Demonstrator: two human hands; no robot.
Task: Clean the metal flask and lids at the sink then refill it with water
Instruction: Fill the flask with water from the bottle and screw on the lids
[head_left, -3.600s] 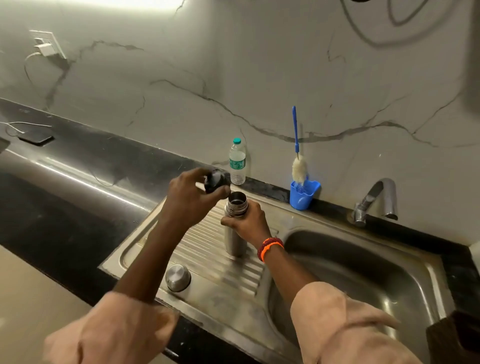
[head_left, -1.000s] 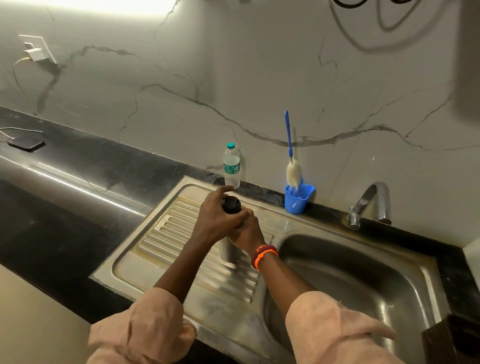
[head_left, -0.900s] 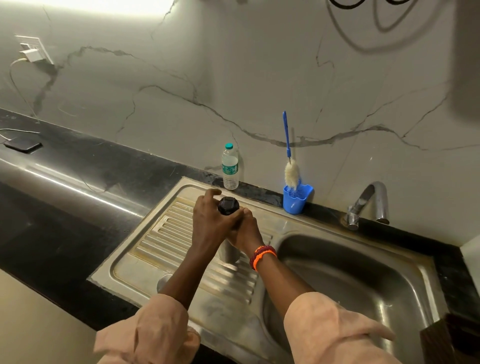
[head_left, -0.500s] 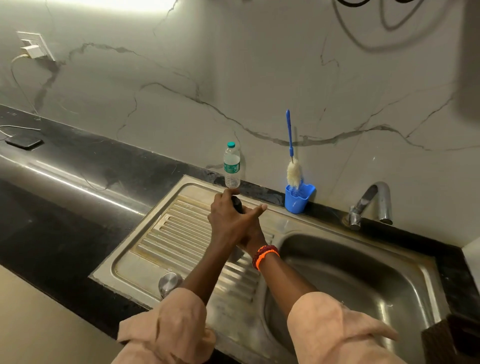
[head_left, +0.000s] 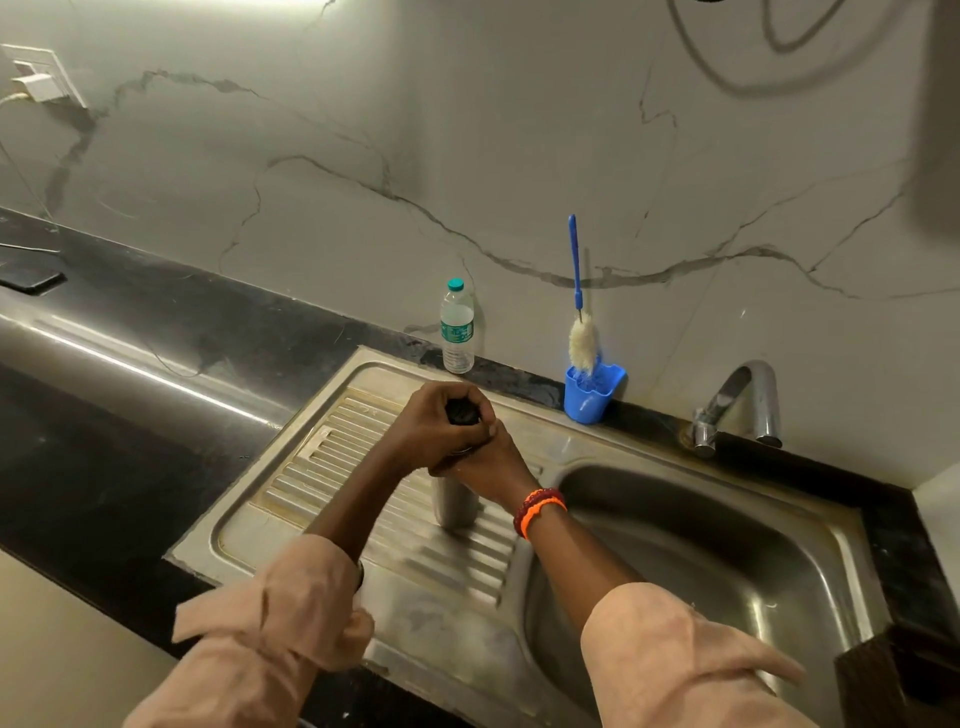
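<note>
The metal flask (head_left: 453, 503) stands upright on the ribbed drainboard (head_left: 332, 467) of the steel sink. My right hand (head_left: 488, 460) grips its upper body, so only the lower part shows. My left hand (head_left: 441, 431) is curled over the black inner lid (head_left: 462, 410) on the flask's mouth. The round metal outer lid, seen earlier on the drainboard's front left, is hidden behind my left sleeve.
A small plastic water bottle (head_left: 457, 327) stands at the back of the counter. A blue cup (head_left: 592, 395) holds a bottle brush (head_left: 579, 322). The tap (head_left: 737, 405) is at the back right above the sink basin (head_left: 701, 545). A phone (head_left: 31, 280) lies far left.
My left hand brought the black lid down onto the flask's mouth and has been turning around it. My left sleeve has moved over the metal outer lid on the drainboard.
</note>
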